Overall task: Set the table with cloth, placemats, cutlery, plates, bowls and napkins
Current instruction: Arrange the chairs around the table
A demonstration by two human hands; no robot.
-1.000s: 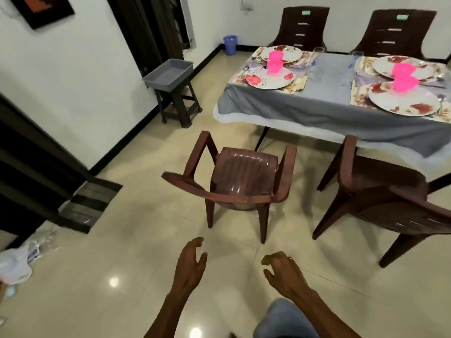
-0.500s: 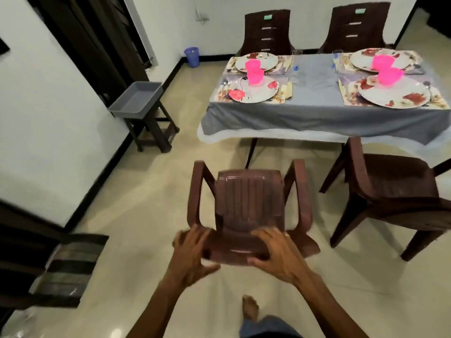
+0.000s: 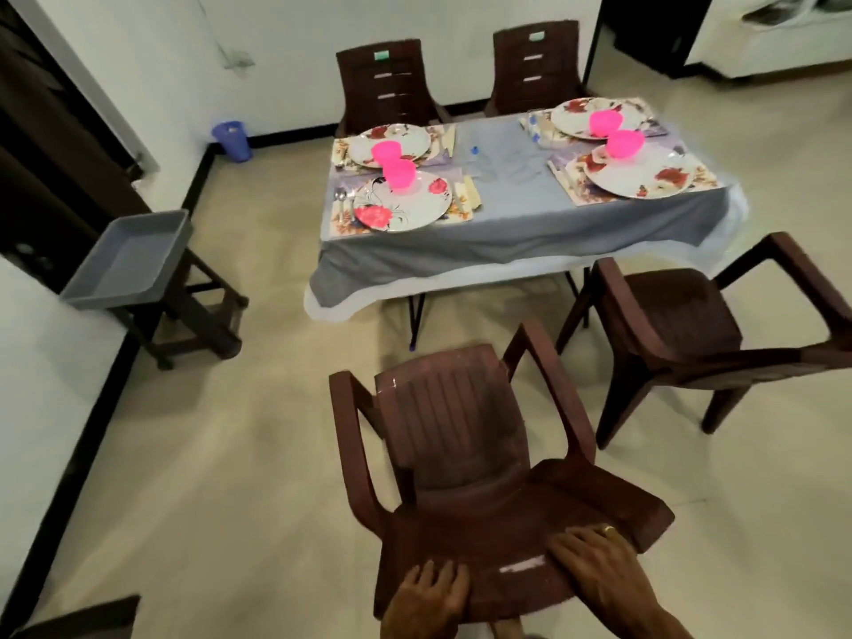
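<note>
A brown plastic armchair (image 3: 454, 435) stands in front of me, facing the table. My left hand (image 3: 426, 597) and my right hand (image 3: 594, 569) both grip the top of its backrest. Beyond it the table carries a grey cloth (image 3: 507, 232), floral placemats (image 3: 465, 209), flowered plates (image 3: 405, 202) and pink bowls (image 3: 400, 173). A spoon (image 3: 340, 196) lies left of the near left plate. Clear glasses (image 3: 502, 161) stand mid-table.
A second armchair (image 3: 682, 325) stands at the table's near right. Two more chairs (image 3: 382, 80) stand behind the table against the wall. A grey tray (image 3: 131, 260) rests on a dark stool at the left. A blue bin (image 3: 233, 140) sits in the corner.
My hands reached forward, closed on the chair's backrest, and the chair has turned square to the table and come nearer under me.
</note>
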